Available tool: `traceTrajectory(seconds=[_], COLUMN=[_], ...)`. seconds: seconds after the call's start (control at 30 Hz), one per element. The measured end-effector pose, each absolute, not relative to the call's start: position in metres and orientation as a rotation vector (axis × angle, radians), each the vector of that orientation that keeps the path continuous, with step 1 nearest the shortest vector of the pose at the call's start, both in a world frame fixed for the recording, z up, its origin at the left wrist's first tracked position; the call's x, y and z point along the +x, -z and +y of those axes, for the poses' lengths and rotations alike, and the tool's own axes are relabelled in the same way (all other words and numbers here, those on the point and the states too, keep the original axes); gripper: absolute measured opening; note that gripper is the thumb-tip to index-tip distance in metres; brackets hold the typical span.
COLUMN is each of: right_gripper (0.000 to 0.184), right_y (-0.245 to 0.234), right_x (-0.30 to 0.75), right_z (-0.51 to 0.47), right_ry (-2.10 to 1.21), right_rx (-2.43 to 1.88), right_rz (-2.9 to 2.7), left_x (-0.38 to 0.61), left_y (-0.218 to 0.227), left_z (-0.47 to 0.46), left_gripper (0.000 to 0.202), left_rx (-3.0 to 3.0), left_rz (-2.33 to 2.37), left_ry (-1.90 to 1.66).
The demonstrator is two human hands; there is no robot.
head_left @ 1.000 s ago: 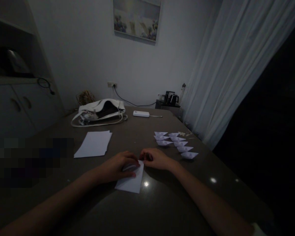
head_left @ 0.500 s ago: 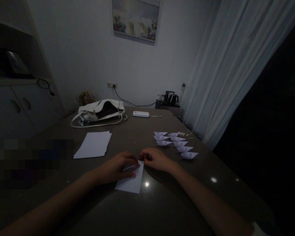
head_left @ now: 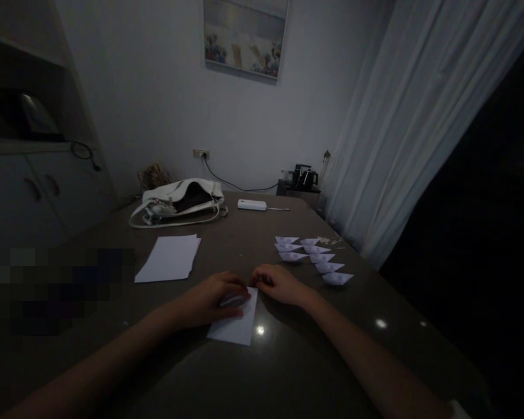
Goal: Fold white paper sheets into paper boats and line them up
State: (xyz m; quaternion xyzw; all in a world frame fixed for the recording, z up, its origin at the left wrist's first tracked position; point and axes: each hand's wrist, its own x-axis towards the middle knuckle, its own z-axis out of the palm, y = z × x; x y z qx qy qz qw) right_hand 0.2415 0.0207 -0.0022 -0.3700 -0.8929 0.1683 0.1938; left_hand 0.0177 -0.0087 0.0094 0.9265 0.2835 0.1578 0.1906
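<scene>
Folded white paper [head_left: 233, 333] lies on the table [head_left: 314, 372] under the left hand [head_left: 213, 299], fingers parted and pressing; right hand [head_left: 280, 285] has fingers curled at its top-right corner, pinch unclear. Crisp creasing probably needs left steady, edges matched; paper boats [head_left: 337, 279] sit right, loose sheets [head_left: 170, 259] left.

Both arms [head_left: 109, 361] reach forward and inward. The left hand [head_left: 212, 298] is palm down, with thumb [head_left: 229, 313] apart; the right hand [head_left: 278, 284], near it, has curled fingers [head_left: 262, 272].
</scene>
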Motion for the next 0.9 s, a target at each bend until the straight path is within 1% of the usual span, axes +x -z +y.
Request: traceTrajectory(seconds=[0.13,0.17,0.33,0.43,0.57,0.63,0.7,0.8,0.83,0.9], right_gripper=[0.016,0.017,0.025,0.033,0.056,0.063,0.06,0.055,0.051,0.032], right_y=[0.004,0.004,0.003,0.002,0.0,-0.001,0.0,0.0,0.0,-0.001], right_x=[0.239,0.238,0.234,0.234,0.234,0.232,0.229,0.226,0.225,0.224], right_z=[0.018,0.016,0.01,0.007,0.005,0.004,0.002,0.001,0.001,0.0], right_ry=[-0.398,-0.397,-0.386,-0.345,-0.412,-0.473,-0.515,-0.597,-0.626,-0.649], right_rx=[-1.062,-1.071,-1.092,-1.081,-1.003,-0.933,-0.874,-0.804,-0.793,-0.793], right_rz=[-2.475,-2.463,-2.449,-2.489,-2.469,-2.452,-2.422,-2.321,-2.295,-2.29], left_x=[0.014,0.013,0.008,0.008,0.01,0.01,0.011,0.011,0.011,0.011], left_y=[-0.002,0.001,0.004,0.002,-0.003,-0.005,-0.007,-0.007,-0.006,-0.005], left_z=[-0.003,-0.001,0.005,0.005,0.004,0.004,0.005,0.006,0.006,0.006], left_gripper=[0.053,0.054,0.045,0.039,0.027,0.021,0.024,0.034,0.037,0.037], left_rx=[2.675,2.674,2.667,2.618,2.391,2.247,2.121,2.042,2.053,2.114], left_rz=[0.998,1.068,1.185,1.223,1.209,1.172,1.154,1.232,1.268,1.298], left_ry=[-0.562,-0.576,-0.492,-0.541,-0.7,-0.75,-0.803,-0.864,-0.864,-0.831])
